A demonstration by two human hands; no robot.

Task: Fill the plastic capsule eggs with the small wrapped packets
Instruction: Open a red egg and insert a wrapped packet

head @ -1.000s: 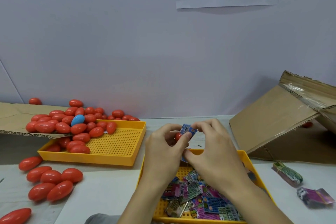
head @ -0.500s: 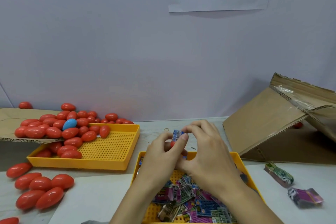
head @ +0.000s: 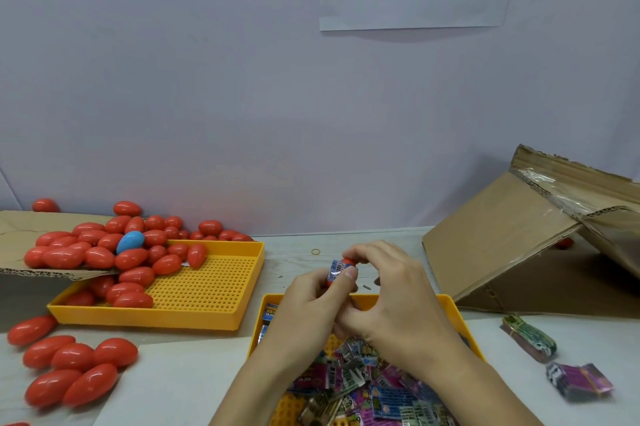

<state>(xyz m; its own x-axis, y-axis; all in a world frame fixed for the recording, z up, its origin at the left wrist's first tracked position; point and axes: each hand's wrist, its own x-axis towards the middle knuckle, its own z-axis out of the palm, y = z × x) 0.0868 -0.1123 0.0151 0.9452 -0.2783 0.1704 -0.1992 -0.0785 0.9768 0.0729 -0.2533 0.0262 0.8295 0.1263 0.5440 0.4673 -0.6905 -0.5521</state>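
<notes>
Both hands meet above the near yellow tray. My left hand grips the lower half of a red capsule egg, thumb against its side. A small blue wrapped packet sticks out of that half. My right hand pinches the red top half and holds it over the packet. Several colourful wrapped packets lie heaped in the near tray, partly hidden by my forearms.
A second yellow tray at left holds several red eggs and one blue egg, spilling from a cardboard flap. More red eggs lie at front left. A tilted cardboard box and two loose packets sit right.
The blue packet has gone deeper into the red egg half, and my right fingers now bring the red top half down over it. The camera view tilted up slightly.
</notes>
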